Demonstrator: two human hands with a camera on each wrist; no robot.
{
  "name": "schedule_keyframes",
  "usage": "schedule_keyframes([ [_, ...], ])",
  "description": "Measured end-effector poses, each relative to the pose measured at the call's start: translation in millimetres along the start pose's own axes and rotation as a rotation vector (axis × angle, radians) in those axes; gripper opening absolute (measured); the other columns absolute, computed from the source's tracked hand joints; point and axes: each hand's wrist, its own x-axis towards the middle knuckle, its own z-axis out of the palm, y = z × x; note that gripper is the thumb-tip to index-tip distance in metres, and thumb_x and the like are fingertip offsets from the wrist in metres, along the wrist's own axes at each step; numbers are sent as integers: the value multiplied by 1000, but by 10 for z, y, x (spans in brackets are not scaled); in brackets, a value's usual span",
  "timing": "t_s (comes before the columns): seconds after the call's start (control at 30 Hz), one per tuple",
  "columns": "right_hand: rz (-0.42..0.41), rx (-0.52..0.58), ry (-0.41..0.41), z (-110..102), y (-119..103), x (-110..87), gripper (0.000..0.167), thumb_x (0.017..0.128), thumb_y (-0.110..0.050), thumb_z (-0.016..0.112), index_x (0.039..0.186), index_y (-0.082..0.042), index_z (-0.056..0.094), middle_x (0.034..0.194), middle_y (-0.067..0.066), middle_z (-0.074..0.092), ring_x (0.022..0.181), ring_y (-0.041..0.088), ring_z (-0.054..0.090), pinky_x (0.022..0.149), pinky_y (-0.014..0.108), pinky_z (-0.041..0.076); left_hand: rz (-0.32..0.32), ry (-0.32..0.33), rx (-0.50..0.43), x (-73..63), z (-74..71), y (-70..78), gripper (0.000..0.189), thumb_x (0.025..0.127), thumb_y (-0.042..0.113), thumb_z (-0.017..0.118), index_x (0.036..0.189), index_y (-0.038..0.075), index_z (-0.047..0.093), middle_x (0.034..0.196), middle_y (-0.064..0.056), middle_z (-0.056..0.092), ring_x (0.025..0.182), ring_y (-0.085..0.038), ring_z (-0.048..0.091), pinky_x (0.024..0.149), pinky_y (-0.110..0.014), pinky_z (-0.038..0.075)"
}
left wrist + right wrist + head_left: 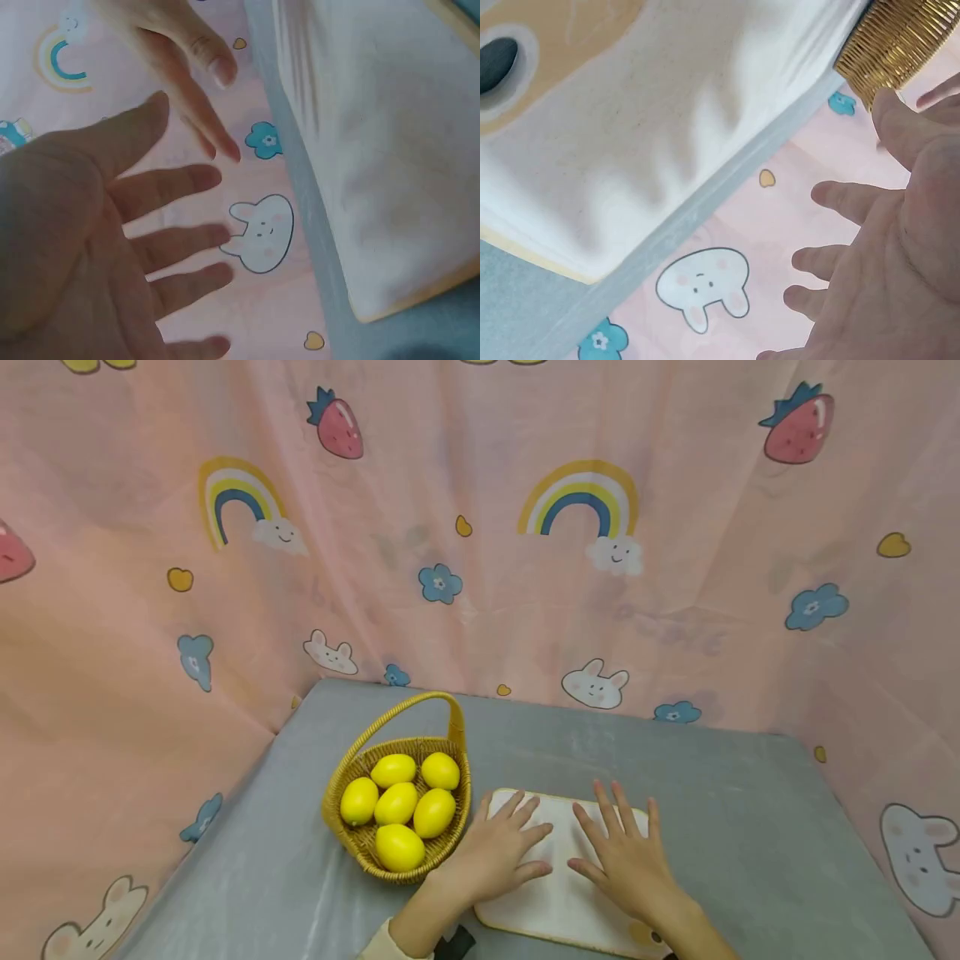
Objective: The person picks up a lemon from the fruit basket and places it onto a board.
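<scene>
- White board (551, 902) with a tan edge lies flat on the grey counter (600, 752), beneath both hands; directions are the head view's, 12 o'clock being the far side.
- Over the board's 9 o'clock side hovers the left hand (495, 853), released and holding nothing, its fingers spread, thumb pointing to about 3 o'clock.
- Over its 3 o'clock side hovers the right hand (632, 864), likewise released, fingers fanned toward 11 and 12 o'clock.
- Finger shadows fall on the board in the right wrist view.
- At the board's 4 o'clock corner is a tan patch with a dark oval, partly hidden by the right forearm.
- Between 9 and 10 o'clock of the board, near the left hand, stands a woven basket (331, 810) with an arched handle.
- Six yellow lemons (399, 847) lie in it: one central, five around.
- Pink printed curtain (510, 610) hangs at 12 o'clock.
</scene>
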Motion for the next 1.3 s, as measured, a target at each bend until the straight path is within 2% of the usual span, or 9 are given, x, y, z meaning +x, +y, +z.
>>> schedule_keyframes([
  [0.13, 0, 9, -5, -2, -9, -8, 67, 90, -48, 69, 143, -9, 55, 159, 25, 24, 146, 46, 17, 108, 74, 5, 40, 52, -172, -131, -105, -82, 39, 101, 46, 55, 121, 18, 72, 122, 3, 68, 114, -15, 61, 96, -38, 48],
  [0.33, -15, -5, 5, 32, -15, -15, 67, 89, -49, 68, 142, -10, 56, 158, 26, 28, 145, 46, 20, 107, 75, 8, -35, 262, -293, -357, -247, -250, 22, 99, 37, 62, 90, 20, 73, 86, 11, 67, 77, -4, 60, 66, -20, 48],
  [0.5, -19, -32, -2, 47, -23, -12, 68, 90, -52, 66, 142, -11, 55, 158, 26, 27, 144, 46, 22, 106, 75, 10, -26, 588, -248, -518, -335, -408, 13, 92, 23, 71, 80, 21, 68, 71, 14, 60, 60, 3, 51, 55, -14, 41],
  [0.77, -15, -30, -22, 66, -27, -8, 69, 90, -52, 66, 143, -11, 54, 159, 25, 26, 145, 45, 20, 107, 75, 9, 208, 1076, -51, -641, -449, -645, 27, 99, 17, 53, 80, 7, 70, 72, -1, 67, 57, -12, 61, 53, -26, 52],
  [0.87, -12, -14, -34, 64, -29, -6, 69, 90, -52, 66, 143, -10, 54, 159, 25, 25, 145, 46, 19, 107, 74, 8, 270, 1327, 47, -616, -477, -657, 28, 95, 14, 55, 75, 0, 70, 68, -8, 67, 54, -19, 61, 50, -32, 52],
  [0.97, -13, -5, -36, 64, -32, -3, 69, 90, -51, 66, 144, -10, 54, 159, 26, 25, 145, 46, 19, 107, 74, 8, 254, 1606, 135, -591, -491, -671, 26, 92, 16, 57, 76, -3, 66, 67, -14, 64, 52, -25, 56, 48, -34, 48],
  [1.03, -12, -2, -32, 62, -33, 1, 69, 90, -51, 66, 144, -10, 54, 159, 26, 25, 145, 46, 19, 107, 74, 8, 191, 1725, 145, -598, -479, -711, 23, 90, 18, 57, 83, -4, 62, 74, -18, 62, 60, -30, 54, 56, -34, 46],
  [1.1, -12, 1, -30, 60, -34, 4, 69, 90, -51, 66, 144, -10, 53, 159, 26, 25, 146, 45, 18, 107, 74, 8, 117, 1764, 97, -628, -449, -777, 25, 90, 20, 58, 94, -4, 57, 86, -22, 60, 73, -34, 54, 70, -34, 45],
  [1.3, -14, 9, -33, 75, -15, 8, 69, 89, -51, 67, 144, -10, 54, 159, 26, 26, 146, 45, 18, 107, 75, 7, 0, 1649, -227, -821, -316, -1046, 49, 86, 19, 59, 117, -15, 43, 114, -33, 53, 109, -33, 51, 100, -37, 37],
])
